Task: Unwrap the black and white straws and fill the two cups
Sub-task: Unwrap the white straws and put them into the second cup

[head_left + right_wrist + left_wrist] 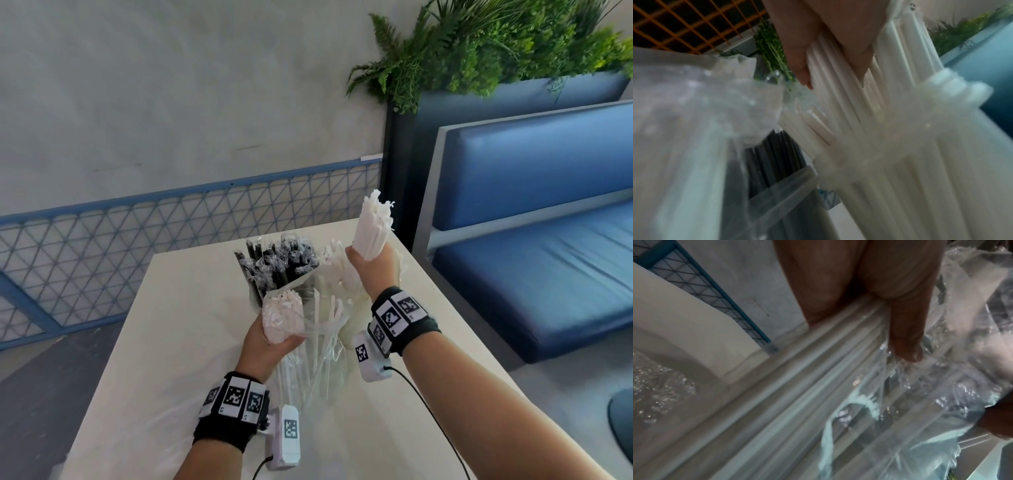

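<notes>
Gripping white straw bundles in both left hand and right hand above cream table, blue bench alongside, grey wall behind.

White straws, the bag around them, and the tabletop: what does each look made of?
White straws: matte opaque white, paper or plastic, cannot tell; each seems individually sleeved.
Bag: thin clear plastic film, glossy, crinkled, with highlights.
Tabletop: smooth pale cream surface with a soft sheen, probably laminate or stone-look.

Straw bundles on table; bench at its right.
</notes>
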